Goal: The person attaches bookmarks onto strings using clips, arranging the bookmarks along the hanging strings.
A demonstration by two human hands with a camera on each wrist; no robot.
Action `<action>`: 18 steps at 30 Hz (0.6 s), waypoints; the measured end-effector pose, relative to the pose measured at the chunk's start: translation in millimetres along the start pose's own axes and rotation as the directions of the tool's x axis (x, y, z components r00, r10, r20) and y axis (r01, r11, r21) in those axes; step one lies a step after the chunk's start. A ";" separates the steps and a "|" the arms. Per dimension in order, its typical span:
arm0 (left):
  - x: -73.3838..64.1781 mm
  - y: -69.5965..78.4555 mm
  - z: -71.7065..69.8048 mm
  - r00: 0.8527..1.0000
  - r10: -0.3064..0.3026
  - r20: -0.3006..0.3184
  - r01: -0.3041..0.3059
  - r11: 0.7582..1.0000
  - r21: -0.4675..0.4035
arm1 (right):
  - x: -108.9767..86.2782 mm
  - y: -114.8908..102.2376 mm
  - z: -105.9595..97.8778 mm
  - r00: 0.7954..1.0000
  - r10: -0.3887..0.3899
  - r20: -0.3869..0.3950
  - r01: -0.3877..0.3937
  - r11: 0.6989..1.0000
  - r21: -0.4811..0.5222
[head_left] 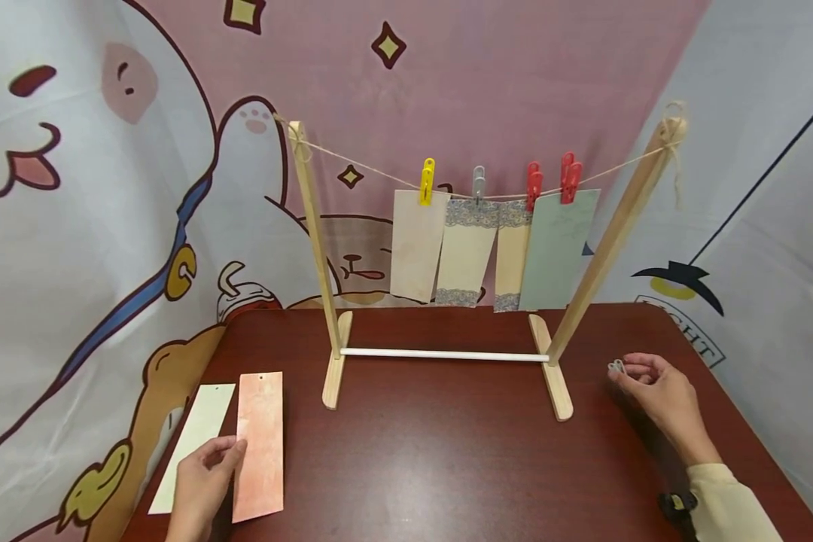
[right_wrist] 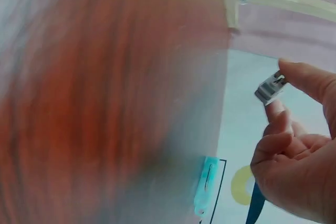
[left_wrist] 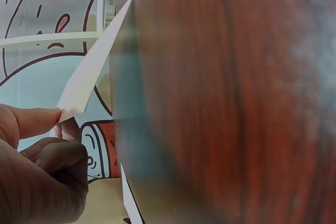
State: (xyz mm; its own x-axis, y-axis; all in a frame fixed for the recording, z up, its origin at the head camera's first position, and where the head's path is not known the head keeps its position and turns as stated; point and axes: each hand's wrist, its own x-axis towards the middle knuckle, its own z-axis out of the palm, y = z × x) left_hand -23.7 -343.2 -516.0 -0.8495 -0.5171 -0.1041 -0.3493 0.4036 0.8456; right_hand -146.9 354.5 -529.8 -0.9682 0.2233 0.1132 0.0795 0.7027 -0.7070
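Observation:
My left hand (head_left: 202, 485) pinches the long edge of a pink-orange paper bookmark (head_left: 260, 444) with a small hole near its top. In the left wrist view this bookmark (left_wrist: 97, 69) is tilted, its edge between thumb and fingers. Beside it lies a pale cream bookmark (head_left: 195, 444), partly hidden by the hand. On the right, my right hand (head_left: 667, 406) holds a small grey clothespin (head_left: 615, 366) between thumb and fingertip above the table. The right wrist view shows the same clothespin (right_wrist: 270, 88) closer, the other fingers curled below it.
A wooden stand (head_left: 318, 248) carries a string (head_left: 366, 167) with several paper cards hung by yellow (head_left: 427, 181), grey and red clothespins. A white rod (head_left: 440, 354) joins its feet. A turquoise clothespin (right_wrist: 206, 186) lies on the table (head_left: 420, 452). Printed cloth surrounds the table.

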 end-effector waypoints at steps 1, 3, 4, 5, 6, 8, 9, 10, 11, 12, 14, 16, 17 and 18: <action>0.1 0.8 0.1 1.000 -0.006 0.002 0.006 1.000 -0.016 | 0.0 -1.5 -0.5 1.000 0.010 -0.006 -0.010 1.000 0.030; 0.5 1.9 0.8 1.000 -0.014 0.005 0.014 0.999 -0.049 | -0.2 -5.0 -1.5 1.000 0.019 -0.022 -0.017 0.997 0.074; 0.3 2.2 1.5 1.000 -0.016 0.001 0.016 0.998 -0.066 | -0.2 -7.1 -2.1 0.999 0.021 -0.030 -0.018 0.996 0.091; 0.1 2.6 2.3 1.000 -0.016 -0.002 0.015 0.996 -0.085 | -0.4 -9.5 -2.4 0.999 0.022 -0.038 -0.018 0.994 0.109; -0.1 3.1 3.2 1.000 -0.014 -0.006 0.013 0.995 -0.103 | -0.5 -11.6 -3.0 0.999 0.024 -0.043 -0.018 0.992 0.126; -0.5 4.4 5.3 1.000 -0.002 -0.012 0.001 0.991 -0.136 | -0.8 -15.7 -4.4 0.999 0.022 -0.046 -0.014 0.986 0.167; -0.8 4.9 6.2 1.000 0.004 -0.015 -0.006 0.990 -0.144 | -0.9 -17.6 -5.1 0.999 0.022 -0.042 -0.014 0.982 0.190; -1.1 5.6 7.1 1.000 0.009 -0.015 -0.012 0.988 -0.152 | -1.2 -19.2 -6.1 0.999 0.021 -0.037 -0.013 0.977 0.211; -1.4 6.7 8.1 1.000 0.013 -0.013 -0.015 0.987 -0.161 | -1.5 -20.8 -7.0 0.999 0.021 -0.031 -0.013 0.973 0.232; -1.5 7.6 8.9 1.000 0.017 -0.010 -0.019 0.987 -0.161 | -1.7 -22.1 -7.9 1.000 0.018 -0.024 -0.011 0.968 0.249; -1.9 10.5 10.5 1.000 0.029 -0.009 -0.030 0.986 -0.163 | -2.3 -24.7 -9.3 1.000 0.008 -0.012 -0.004 0.962 0.273; -2.3 14.3 11.9 0.999 0.040 -0.012 -0.041 0.986 -0.162 | -3.0 -27.9 -9.8 1.000 -0.002 -0.014 0.006 0.958 0.288; -2.5 16.6 12.7 0.999 0.048 -0.013 -0.050 0.985 -0.165 | -3.4 -29.7 -9.8 1.000 -0.005 -0.020 0.011 0.956 0.295; -2.3 18.7 13.4 0.998 0.058 -0.010 -0.059 0.984 -0.168 | -3.9 -31.7 -9.7 1.000 -0.009 -0.029 0.018 0.955 0.296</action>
State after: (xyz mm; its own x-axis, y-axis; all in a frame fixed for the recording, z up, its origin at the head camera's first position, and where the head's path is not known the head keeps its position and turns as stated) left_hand -33.6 -324.3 -507.0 -0.8642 -0.5007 -0.0499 -0.2274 0.3002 0.9264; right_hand -143.3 337.9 -501.1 -0.9616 0.2362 0.1399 -0.0113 0.4752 -0.8798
